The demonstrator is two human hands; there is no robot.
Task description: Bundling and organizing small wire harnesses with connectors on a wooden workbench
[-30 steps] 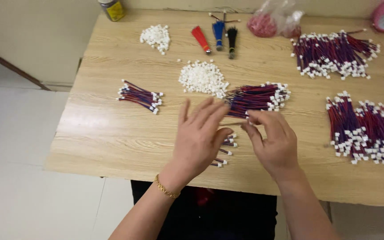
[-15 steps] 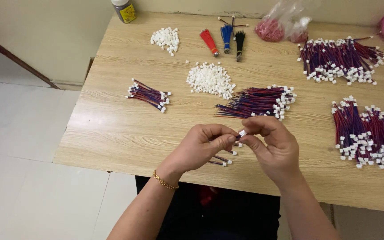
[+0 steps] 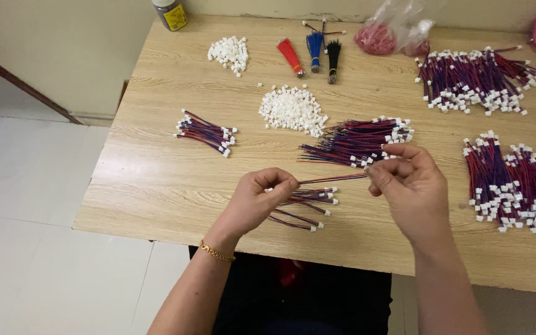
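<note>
Pale wooden table (image 3: 156, 180) fills the view, set against a cream wall with white floor tiles beside it, and both hands are up over its near edge. Left hand (image 3: 259, 201), with a gold bracelet (image 3: 216, 252) at the wrist, has its fingers pinched shut on one end of a single red-and-blue wire (image 3: 330, 180); right hand (image 3: 414, 189) pinches the other end, up by the white connector, so the wire runs taut between the two, just above the tabletop. Directly under that wire lies a small loose bunch of finished wires (image 3: 302, 208), nearly touching the left hand's fingertips. Just beyond the wire, farther from the person, sits a thicker bundle of red-and-blue wires (image 3: 358, 139), its white-tipped ends close to the right hand's knuckles. Beyond that bundle is a heap of white plastic connectors (image 3: 293, 110). A smaller bundle (image 3: 206, 132) lies well off to the left of the wire, and big piles of finished wires (image 3: 516, 183) sit to its right. Far back from the wire are red, blue and black wire tufts (image 3: 313, 53) and a plastic bag (image 3: 392, 34).
</note>
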